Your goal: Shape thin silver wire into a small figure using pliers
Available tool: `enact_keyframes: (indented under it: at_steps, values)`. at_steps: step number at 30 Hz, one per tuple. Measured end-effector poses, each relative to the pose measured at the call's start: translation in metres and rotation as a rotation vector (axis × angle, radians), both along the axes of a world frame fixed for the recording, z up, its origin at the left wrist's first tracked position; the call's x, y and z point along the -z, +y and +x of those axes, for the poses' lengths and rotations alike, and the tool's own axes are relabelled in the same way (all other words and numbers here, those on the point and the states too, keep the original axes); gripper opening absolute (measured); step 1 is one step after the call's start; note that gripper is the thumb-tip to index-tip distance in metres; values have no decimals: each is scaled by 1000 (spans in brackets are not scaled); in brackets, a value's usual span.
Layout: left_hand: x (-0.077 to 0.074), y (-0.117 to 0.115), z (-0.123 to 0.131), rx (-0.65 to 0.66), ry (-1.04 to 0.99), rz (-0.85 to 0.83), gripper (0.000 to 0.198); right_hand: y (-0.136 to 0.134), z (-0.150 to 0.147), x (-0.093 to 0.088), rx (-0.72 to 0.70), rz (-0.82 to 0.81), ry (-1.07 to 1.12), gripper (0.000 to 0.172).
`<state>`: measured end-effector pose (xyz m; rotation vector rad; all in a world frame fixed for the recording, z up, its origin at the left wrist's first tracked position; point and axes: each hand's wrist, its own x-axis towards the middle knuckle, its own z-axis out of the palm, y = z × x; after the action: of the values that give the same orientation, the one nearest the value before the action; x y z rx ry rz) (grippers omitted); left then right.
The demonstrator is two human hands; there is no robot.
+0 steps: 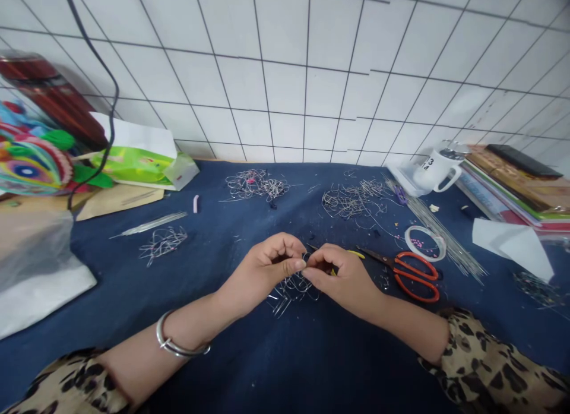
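My left hand [278, 262] and my right hand [336, 274] meet above the middle of the blue cloth. Both are closed, thumbs against fingertips, on a thin piece of silvery wire [306, 256] bent in a small curve between them. Much of that wire is hidden by the fingers. Right below my hands lies a loose heap of bent wire pieces [291, 292]. Pliers with yellow handles [356, 254] show partly behind my right hand. Scissors with orange-red handles [416, 275] lie just right of it, blades towards my hand.
Two wire tangles [258, 185] [351, 199] lie farther back. At right are a white ring-shaped dish [407, 236] with pink beads, straight wires [445, 239], a white mug [436, 170] and stacked books [512, 188]. At left are a small wire heap [162, 245] and a plastic bag [40, 271].
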<state>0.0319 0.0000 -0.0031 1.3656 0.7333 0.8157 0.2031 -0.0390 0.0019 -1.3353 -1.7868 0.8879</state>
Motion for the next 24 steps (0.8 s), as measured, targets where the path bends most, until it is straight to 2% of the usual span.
enact_keyframes:
  at_steps: [5,11,15,24]
  values:
    - [0,-1,2,23,-67,-60,8,0,-2,-5,66,-35,34,16]
    - [-3,0,-1,69,-113,-103,7,4,7,-11,-36,20,71,10]
    - [-4,0,-1,54,-91,-100,8,4,8,-11,-89,-79,105,9]
    - [-2,-1,1,50,-75,-80,12,3,5,-11,-56,-191,165,13]
